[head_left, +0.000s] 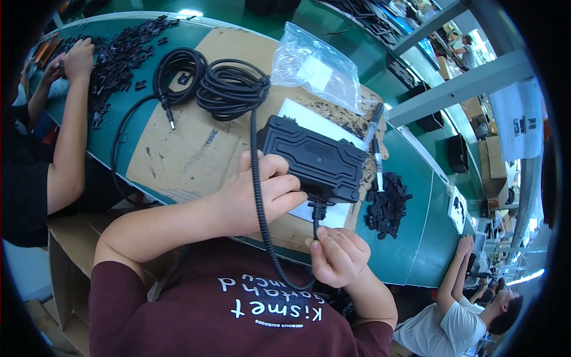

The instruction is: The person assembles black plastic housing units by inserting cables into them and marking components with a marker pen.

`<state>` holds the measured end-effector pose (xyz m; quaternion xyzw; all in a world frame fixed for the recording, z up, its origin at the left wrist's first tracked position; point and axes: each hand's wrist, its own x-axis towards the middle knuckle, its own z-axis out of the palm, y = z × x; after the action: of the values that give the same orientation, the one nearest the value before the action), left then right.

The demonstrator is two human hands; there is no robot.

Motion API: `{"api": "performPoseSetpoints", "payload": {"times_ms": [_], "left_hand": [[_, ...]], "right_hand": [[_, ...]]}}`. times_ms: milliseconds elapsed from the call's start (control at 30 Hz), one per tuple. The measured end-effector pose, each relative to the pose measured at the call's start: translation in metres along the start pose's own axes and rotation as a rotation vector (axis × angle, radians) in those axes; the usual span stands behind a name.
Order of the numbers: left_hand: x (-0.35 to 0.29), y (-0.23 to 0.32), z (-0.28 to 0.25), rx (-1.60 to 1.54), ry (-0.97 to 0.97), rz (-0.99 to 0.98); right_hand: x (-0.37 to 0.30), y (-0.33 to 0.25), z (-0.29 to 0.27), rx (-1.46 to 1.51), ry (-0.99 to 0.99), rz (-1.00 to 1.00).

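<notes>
A black rectangular plastic box (315, 157) with raised ridges on its lid is held tilted over the cardboard. My left hand (262, 190) grips its near left edge, fingers curled under it. From the box's near side a corrugated black cable (262, 220) leaves through a gland (319, 209). My right hand (340, 256) pinches this cable just below the gland. The cable loops down by my shirt, then runs up past my left hand to a coiled bundle (232, 89). A white pad (303, 119) lies partly under the box.
Cardboard (196, 140) covers part of the green table (410, 238). Another cable coil (175, 74), a clear plastic bag (318, 65), syringe-like tubes (377, 160) and a pile of black clips (386, 205) lie around. Co-workers' arms (74, 113) reach in at left; another person (458, 309) sits at right.
</notes>
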<state>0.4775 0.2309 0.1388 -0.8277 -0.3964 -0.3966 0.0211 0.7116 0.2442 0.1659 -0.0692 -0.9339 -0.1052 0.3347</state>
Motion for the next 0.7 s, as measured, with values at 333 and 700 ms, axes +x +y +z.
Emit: {"api": "performPoseSetpoints", "payload": {"times_ms": [333, 700], "left_hand": [[-0.004, -0.011, -0.004, 0.026, -0.018, 0.075], [0.006, -0.038, -0.01, -0.28, -0.056, -0.303]], "right_hand": [[0.007, -0.002, -0.011, 0.035, -0.031, 0.161], [0.032, 0.035, -0.021, 0.282, -0.039, 0.383]]}}
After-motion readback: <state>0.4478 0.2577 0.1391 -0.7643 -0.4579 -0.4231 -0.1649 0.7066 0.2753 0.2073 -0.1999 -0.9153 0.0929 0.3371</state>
